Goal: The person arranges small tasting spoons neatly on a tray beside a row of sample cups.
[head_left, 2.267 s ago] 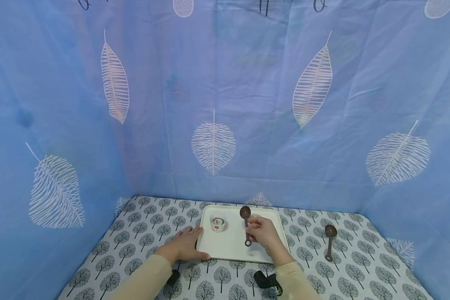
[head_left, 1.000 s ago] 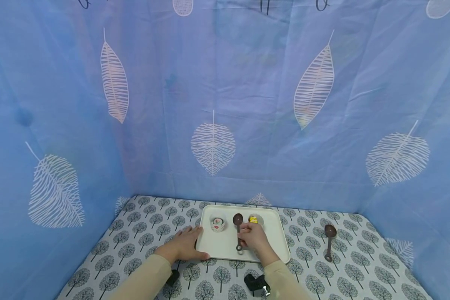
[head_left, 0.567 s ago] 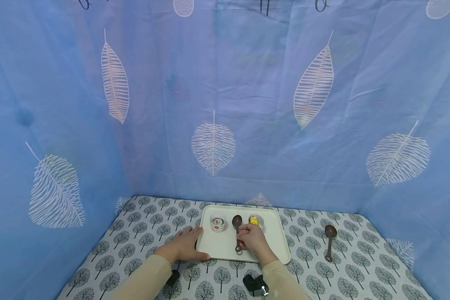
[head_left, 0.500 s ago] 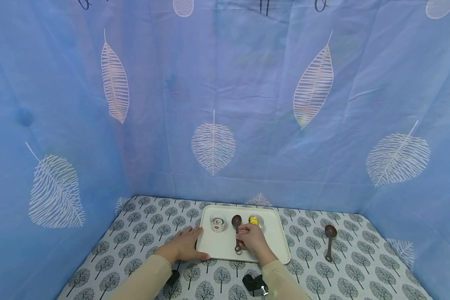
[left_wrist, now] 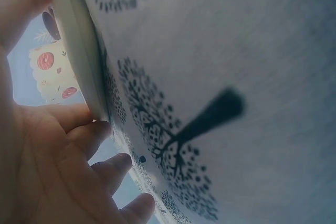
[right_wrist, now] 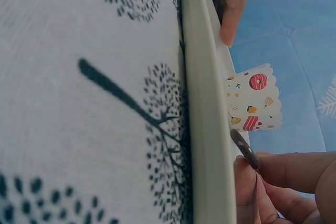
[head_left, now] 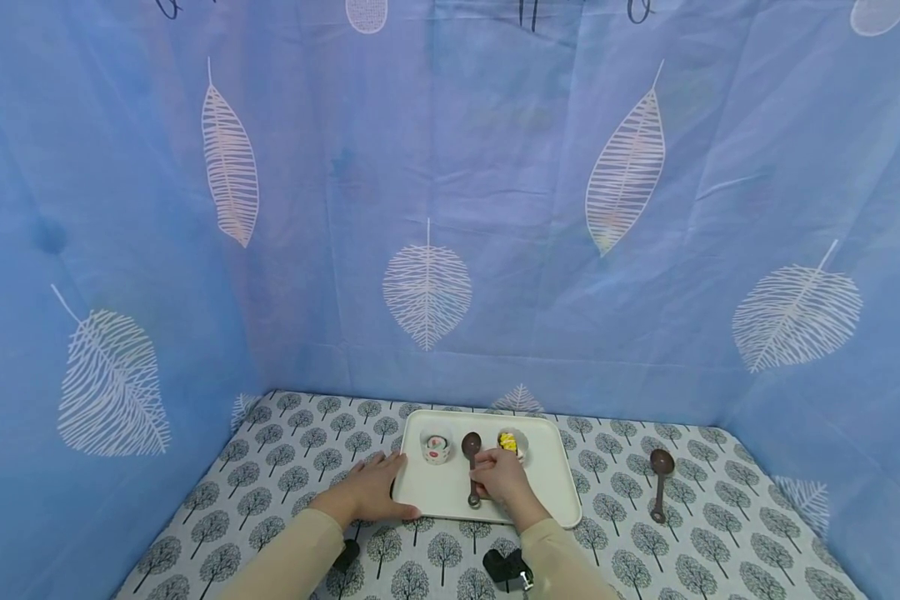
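On the table [head_left: 720, 533] before you lies a tray [head_left: 441, 492], your left hand [head_left: 373, 487] at its near left corner, your right hand [head_left: 506, 479] just right of its centre. On its left part stands one cup [head_left: 436, 457]; a second cup [head_left: 523, 442], a small piece [head_left: 507, 442] in it, stands behind your right hand, your held spoon [head_left: 471, 444] between them. Another spoon [head_left: 661, 463] lies right of the tray; a curtain [head_left: 525, 292] hangs behind

Two hands [head_left: 371, 487] [head_left: 506, 477], one tray [head_left: 450, 493], two spoons [head_left: 471, 444] [head_left: 662, 462], apparently two cups [head_left: 433, 457] [head_left: 523, 442]
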A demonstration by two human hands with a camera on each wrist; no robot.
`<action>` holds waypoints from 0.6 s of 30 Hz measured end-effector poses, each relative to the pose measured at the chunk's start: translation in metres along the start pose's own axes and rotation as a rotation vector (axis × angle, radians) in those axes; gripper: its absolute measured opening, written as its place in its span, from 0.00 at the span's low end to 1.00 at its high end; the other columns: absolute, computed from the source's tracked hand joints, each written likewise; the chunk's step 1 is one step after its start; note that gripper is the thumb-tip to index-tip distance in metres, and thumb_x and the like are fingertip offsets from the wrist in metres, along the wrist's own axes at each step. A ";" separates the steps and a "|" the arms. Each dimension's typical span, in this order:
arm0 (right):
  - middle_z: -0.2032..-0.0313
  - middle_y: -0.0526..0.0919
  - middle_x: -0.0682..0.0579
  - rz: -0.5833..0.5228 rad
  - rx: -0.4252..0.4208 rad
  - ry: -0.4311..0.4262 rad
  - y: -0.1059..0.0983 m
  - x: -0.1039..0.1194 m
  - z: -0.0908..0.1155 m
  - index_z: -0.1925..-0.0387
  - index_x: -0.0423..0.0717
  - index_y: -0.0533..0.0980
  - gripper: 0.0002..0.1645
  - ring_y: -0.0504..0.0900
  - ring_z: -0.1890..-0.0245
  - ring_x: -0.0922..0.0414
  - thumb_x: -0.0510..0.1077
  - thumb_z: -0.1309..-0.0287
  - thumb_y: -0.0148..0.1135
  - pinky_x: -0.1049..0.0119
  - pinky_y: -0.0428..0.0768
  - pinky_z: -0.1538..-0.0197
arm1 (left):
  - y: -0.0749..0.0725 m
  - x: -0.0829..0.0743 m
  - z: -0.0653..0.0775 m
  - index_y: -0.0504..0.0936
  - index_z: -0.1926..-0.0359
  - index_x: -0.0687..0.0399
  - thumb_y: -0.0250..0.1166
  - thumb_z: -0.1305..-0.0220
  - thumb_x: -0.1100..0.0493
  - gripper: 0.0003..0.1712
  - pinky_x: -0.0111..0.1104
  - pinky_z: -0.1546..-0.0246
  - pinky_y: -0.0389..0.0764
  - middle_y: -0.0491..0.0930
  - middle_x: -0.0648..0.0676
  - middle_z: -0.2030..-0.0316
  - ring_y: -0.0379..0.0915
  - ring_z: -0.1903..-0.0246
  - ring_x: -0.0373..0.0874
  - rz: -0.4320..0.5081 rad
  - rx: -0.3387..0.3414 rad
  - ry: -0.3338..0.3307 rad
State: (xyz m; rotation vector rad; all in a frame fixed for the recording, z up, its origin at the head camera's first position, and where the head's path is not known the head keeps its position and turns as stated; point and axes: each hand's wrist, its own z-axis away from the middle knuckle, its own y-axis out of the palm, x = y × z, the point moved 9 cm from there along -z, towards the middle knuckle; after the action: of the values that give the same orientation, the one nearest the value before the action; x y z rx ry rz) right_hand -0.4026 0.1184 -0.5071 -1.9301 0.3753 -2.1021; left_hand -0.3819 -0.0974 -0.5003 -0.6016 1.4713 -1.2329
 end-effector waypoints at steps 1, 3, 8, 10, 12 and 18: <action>0.65 0.83 0.46 -0.001 0.001 -0.001 0.000 0.000 0.000 0.47 0.27 0.76 0.19 0.80 0.74 0.59 0.29 0.41 0.65 0.69 0.83 0.73 | 0.000 0.000 0.000 0.59 0.24 0.60 0.71 0.50 0.29 0.63 0.62 0.29 0.50 0.59 0.60 0.26 0.50 0.26 0.65 0.002 -0.001 0.001; 0.65 0.83 0.46 -0.009 0.001 -0.004 0.001 0.000 0.000 0.48 0.27 0.76 0.19 0.80 0.74 0.59 0.29 0.41 0.64 0.68 0.83 0.73 | -0.001 0.000 0.000 0.59 0.24 0.61 0.72 0.50 0.29 0.63 0.62 0.29 0.50 0.59 0.61 0.26 0.50 0.27 0.65 0.003 -0.001 0.002; 0.65 0.83 0.45 -0.006 -0.012 -0.011 0.001 -0.002 -0.002 0.49 0.28 0.76 0.18 0.79 0.75 0.59 0.28 0.41 0.65 0.69 0.83 0.74 | -0.001 -0.001 0.001 0.59 0.24 0.61 0.72 0.49 0.29 0.63 0.62 0.29 0.50 0.59 0.60 0.26 0.50 0.27 0.65 0.006 0.002 0.002; 0.65 0.83 0.45 0.008 -0.020 -0.015 0.001 -0.002 -0.003 0.49 0.28 0.76 0.18 0.79 0.76 0.60 0.29 0.41 0.65 0.69 0.82 0.74 | -0.001 -0.001 0.001 0.59 0.24 0.61 0.71 0.49 0.29 0.63 0.62 0.29 0.50 0.59 0.60 0.26 0.50 0.27 0.65 0.004 0.002 0.004; 0.65 0.83 0.46 0.024 -0.028 -0.016 0.001 -0.002 -0.003 0.49 0.29 0.76 0.17 0.79 0.76 0.60 0.29 0.41 0.65 0.69 0.82 0.75 | -0.001 -0.001 0.001 0.59 0.24 0.61 0.71 0.49 0.29 0.63 0.62 0.29 0.50 0.59 0.60 0.26 0.50 0.26 0.65 0.002 0.000 0.006; 0.67 0.84 0.48 0.089 -0.050 -0.015 -0.001 -0.003 -0.003 0.51 0.31 0.77 0.16 0.78 0.81 0.61 0.31 0.41 0.66 0.68 0.80 0.77 | -0.001 -0.001 0.000 0.59 0.24 0.61 0.72 0.49 0.30 0.63 0.62 0.29 0.50 0.59 0.61 0.25 0.49 0.26 0.65 0.005 0.003 0.006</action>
State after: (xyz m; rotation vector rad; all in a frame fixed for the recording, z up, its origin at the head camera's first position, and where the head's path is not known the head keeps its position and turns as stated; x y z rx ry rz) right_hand -0.4056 0.1208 -0.5098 -1.9178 0.5063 -2.0399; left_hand -0.3816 -0.0970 -0.4991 -0.5924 1.4751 -1.2339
